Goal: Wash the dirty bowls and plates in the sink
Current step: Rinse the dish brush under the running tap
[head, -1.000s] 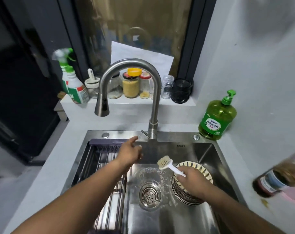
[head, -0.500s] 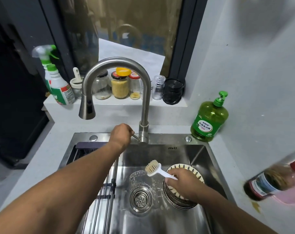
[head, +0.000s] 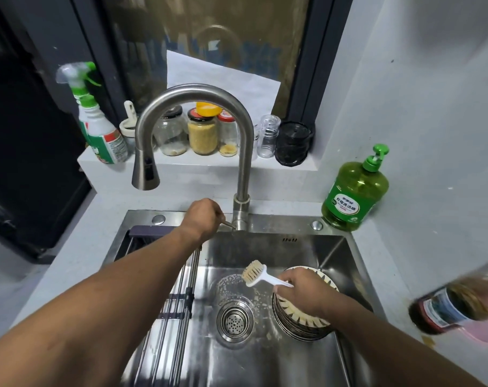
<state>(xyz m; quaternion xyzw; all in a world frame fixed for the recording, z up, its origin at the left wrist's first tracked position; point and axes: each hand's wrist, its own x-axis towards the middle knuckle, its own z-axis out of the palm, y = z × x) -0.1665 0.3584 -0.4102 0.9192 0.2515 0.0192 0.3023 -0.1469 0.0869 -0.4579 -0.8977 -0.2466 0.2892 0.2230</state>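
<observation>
Left hand [head: 202, 217] has moved from over the rack up to the tap lever [head: 229, 224]; its fingers are now curled round the lever at the base of the tap [head: 241, 174]. No water visible from the spout, which hangs over the far left of the sink [head: 265, 247]. Right hand [head: 304, 293] is about where it was, fingers gripping the white brush [head: 258, 276] by its handle, bristle head pointing left and held above the sink floor near the drain [head: 235, 321]. Stack of plates [head: 298, 319] sits in the right part of the sink, just right of the drain, under the right hand; top plate has a striped rim. Rack [head: 178, 297] lies across the left side of the sink. Green soap bottle [head: 354, 194] stands on the table at the far right corner. Spray bottle [head: 97, 127] and jars [head: 202, 132] are on the ledge behind the tap.
</observation>
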